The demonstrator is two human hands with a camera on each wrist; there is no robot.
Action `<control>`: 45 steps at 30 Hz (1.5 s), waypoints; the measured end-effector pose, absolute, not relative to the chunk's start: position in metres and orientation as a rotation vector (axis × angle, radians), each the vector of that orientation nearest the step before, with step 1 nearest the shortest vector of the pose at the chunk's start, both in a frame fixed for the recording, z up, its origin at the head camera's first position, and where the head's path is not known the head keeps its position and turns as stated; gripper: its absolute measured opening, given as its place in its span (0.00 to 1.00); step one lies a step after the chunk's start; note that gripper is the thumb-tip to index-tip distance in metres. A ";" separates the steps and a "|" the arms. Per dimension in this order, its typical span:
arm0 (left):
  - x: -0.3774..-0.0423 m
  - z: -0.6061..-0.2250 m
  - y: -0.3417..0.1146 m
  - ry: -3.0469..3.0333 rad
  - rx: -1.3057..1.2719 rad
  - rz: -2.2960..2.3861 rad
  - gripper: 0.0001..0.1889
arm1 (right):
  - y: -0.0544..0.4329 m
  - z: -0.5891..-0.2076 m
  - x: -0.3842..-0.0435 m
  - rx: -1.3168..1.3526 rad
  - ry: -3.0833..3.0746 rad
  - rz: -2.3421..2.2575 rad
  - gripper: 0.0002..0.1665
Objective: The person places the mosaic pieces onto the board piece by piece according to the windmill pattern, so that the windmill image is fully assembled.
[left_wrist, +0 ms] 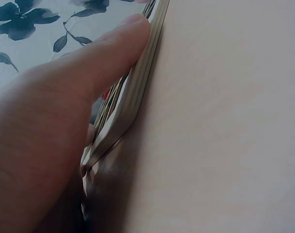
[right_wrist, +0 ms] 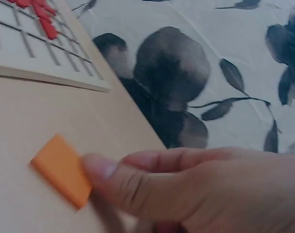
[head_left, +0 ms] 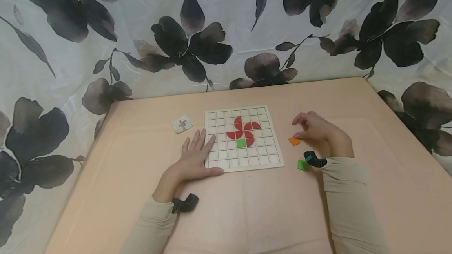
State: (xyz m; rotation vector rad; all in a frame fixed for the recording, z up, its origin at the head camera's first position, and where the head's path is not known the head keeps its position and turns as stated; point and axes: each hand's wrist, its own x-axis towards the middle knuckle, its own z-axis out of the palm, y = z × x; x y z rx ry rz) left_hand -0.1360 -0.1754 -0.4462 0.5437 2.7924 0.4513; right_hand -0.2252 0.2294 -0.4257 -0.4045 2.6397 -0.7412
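A square white grid board (head_left: 220, 164) lies mid-table in the head view. Several red curved pieces (head_left: 248, 126) form a pinwheel on it, with a green square tile (head_left: 241, 143) just below. My left hand (head_left: 194, 159) rests along the board's left side, fingers spread, thumb by the front edge; the left wrist view shows that thumb against the board's side (left_wrist: 132, 92). To the right of the board, my right hand (head_left: 316, 129) has its thumb at an orange square tile (right_wrist: 64, 170). In the head view its index finger stands apart from the thumb, above the tile.
A small pattern card (head_left: 181, 123) with a red figure lies left of the board. A loose green tile (head_left: 302, 165) lies near the right wrist's black camera (head_left: 315, 159). Floral cloth (head_left: 226, 30) hangs behind the table's back edge.
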 end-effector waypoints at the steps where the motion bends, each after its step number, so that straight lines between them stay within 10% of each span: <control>1: -0.136 -0.447 -0.176 2.793 0.544 0.452 0.58 | 0.225 -0.427 -0.227 -0.390 2.663 -0.748 0.24; 45: -0.138 -0.451 -0.177 2.801 0.568 0.458 0.58 | 0.138 -0.395 -0.216 -0.496 2.635 -0.767 0.16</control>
